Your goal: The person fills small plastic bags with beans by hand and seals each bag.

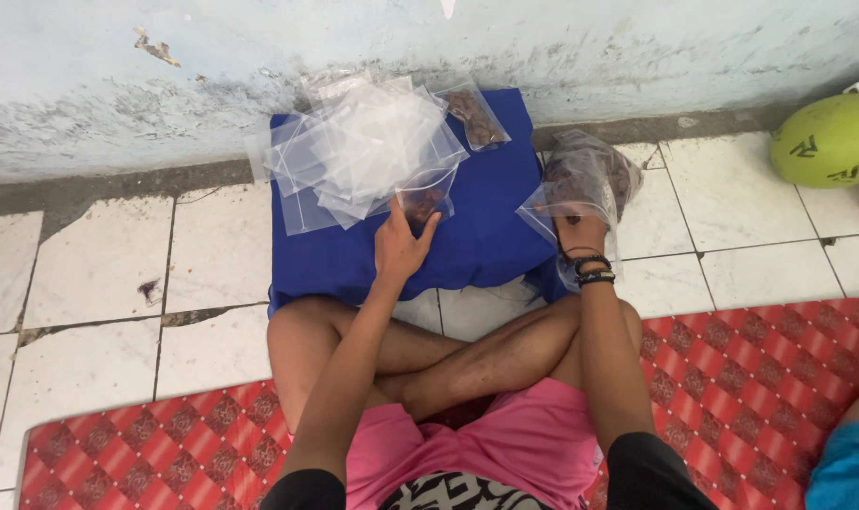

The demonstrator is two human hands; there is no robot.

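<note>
My left hand (401, 244) rests on a blue cushion (491, 236) and pinches a small clear zip bag (426, 196) with brown bits inside, at the edge of a pile of empty clear zip bags (363, 151). My right hand (579, 227) reaches into a large clear plastic bag (590, 175) holding brown pieces, on the cushion's right side; its fingers are hidden inside the bag. Another filled small bag (475, 115) lies at the cushion's far edge.
I sit cross-legged on a red patterned mat (760, 387), the cushion in front of my knees on cracked white floor tiles (99, 274). A pale blue wall (260, 76) runs behind. A green ball (831, 140) lies at the right. Someone's blue-clad leg (850, 467) shows at bottom right.
</note>
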